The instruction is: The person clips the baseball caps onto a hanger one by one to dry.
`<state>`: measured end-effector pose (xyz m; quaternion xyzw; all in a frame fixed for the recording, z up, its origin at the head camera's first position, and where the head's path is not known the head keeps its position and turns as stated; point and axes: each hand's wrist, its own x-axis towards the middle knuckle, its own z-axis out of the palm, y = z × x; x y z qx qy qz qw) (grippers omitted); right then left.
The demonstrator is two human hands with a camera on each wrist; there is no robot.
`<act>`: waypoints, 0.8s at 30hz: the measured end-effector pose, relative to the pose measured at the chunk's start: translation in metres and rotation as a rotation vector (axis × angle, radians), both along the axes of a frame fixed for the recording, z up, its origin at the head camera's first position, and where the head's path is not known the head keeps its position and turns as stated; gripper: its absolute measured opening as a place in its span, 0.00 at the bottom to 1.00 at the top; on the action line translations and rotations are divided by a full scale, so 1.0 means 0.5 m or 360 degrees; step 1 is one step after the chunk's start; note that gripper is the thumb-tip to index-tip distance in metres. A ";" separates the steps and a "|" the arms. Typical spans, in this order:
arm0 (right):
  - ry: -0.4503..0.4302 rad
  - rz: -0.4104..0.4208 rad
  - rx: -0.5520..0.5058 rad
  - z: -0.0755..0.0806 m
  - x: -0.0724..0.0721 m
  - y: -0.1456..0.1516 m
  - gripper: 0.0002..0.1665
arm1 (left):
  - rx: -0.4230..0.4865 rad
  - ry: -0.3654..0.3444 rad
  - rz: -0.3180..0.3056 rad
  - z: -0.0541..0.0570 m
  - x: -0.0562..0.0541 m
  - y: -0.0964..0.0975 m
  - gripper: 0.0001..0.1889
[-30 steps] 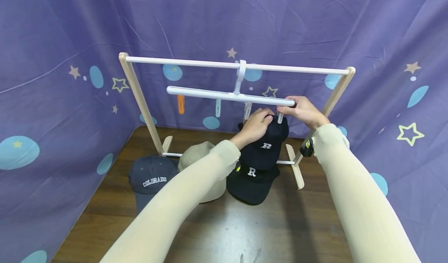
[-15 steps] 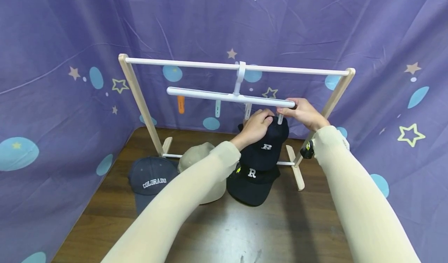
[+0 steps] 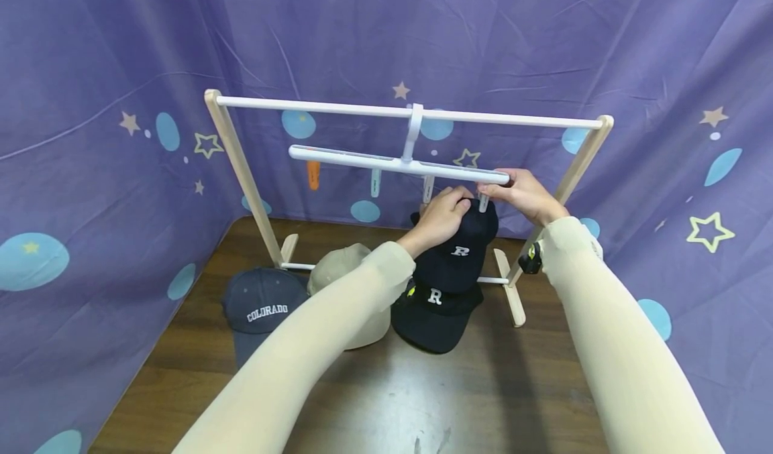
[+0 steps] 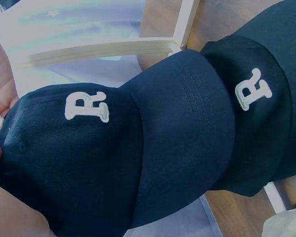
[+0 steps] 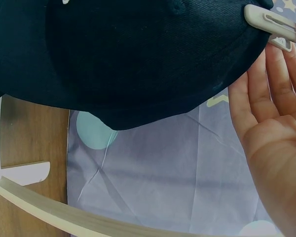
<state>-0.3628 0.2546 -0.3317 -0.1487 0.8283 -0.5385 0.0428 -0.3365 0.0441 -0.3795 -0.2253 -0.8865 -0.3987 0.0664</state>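
A navy cap (image 3: 449, 259) with a white R hangs crown up, its brim pointing down. My left hand (image 3: 443, 216) grips the top of its crown. Next to it, my right hand (image 3: 522, 192) pinches the end clip of a white hanger (image 3: 362, 161). That pale clip (image 5: 274, 22) sits over the crown's edge in the right wrist view. Several clips hang from the bar, among them an orange clip (image 3: 313, 174) at the left. Directly below, a black cap (image 3: 431, 330), also with an R, lies on the wooden table, partly covered by the navy cap's brim.
The hanger hooks over the top rail of a wooden rack (image 3: 244, 172). On the table (image 3: 386, 400), a grey-blue Colorado cap (image 3: 262, 300) and a beige cap (image 3: 338, 266) lie at the left; my left sleeve partly covers the beige one. A purple curtain (image 3: 338, 31) surrounds the table.
The hanger's left end has risen slightly. Both hands and the navy cap stay practically where they were.
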 end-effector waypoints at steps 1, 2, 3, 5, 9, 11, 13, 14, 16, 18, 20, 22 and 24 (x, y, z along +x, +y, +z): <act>-0.0001 0.0001 -0.0005 0.000 0.000 0.001 0.18 | 0.0009 0.0005 0.0000 0.000 0.000 0.001 0.14; -0.0002 0.0003 -0.0009 0.000 0.000 0.001 0.19 | 0.0013 0.0007 0.0000 0.001 0.000 0.002 0.14; -0.0003 0.0004 -0.0011 -0.001 0.000 0.002 0.19 | 0.0014 0.0008 0.0002 0.001 0.000 0.002 0.14; -0.0013 0.0010 -0.0027 -0.001 0.001 0.002 0.20 | 0.0007 0.0014 0.0007 0.002 0.000 0.004 0.14; -0.0038 0.0025 -0.0082 -0.003 0.004 0.003 0.21 | -0.0017 0.0029 0.0017 0.001 -0.001 0.006 0.14; -0.0046 0.0027 -0.0102 -0.003 0.006 0.004 0.23 | -0.0027 0.0039 0.0014 0.000 -0.002 0.006 0.14; -0.0043 0.0030 -0.0088 -0.004 0.007 0.006 0.25 | -0.0029 0.0042 0.0010 0.000 -0.002 0.006 0.14; -0.0044 0.0030 -0.0080 -0.004 0.008 0.006 0.26 | -0.0027 0.0040 0.0006 0.000 -0.001 0.006 0.14; -0.0048 0.0028 -0.0065 -0.004 0.009 0.008 0.27 | -0.0026 0.0039 0.0006 0.001 -0.001 0.005 0.14; -0.0052 0.0033 -0.0054 -0.003 0.010 0.008 0.26 | -0.0022 0.0035 0.0001 0.001 0.000 0.005 0.14; -0.0057 0.0033 -0.0058 -0.003 0.011 0.009 0.26 | -0.0016 0.0028 -0.0004 0.001 -0.001 0.005 0.14; -0.0059 0.0035 -0.0071 -0.004 0.011 0.010 0.25 | -0.0015 0.0021 -0.0009 0.001 -0.001 0.005 0.14; -0.0057 0.0036 -0.0083 -0.004 0.010 0.011 0.24 | -0.0014 0.0016 -0.0011 0.001 -0.001 0.006 0.14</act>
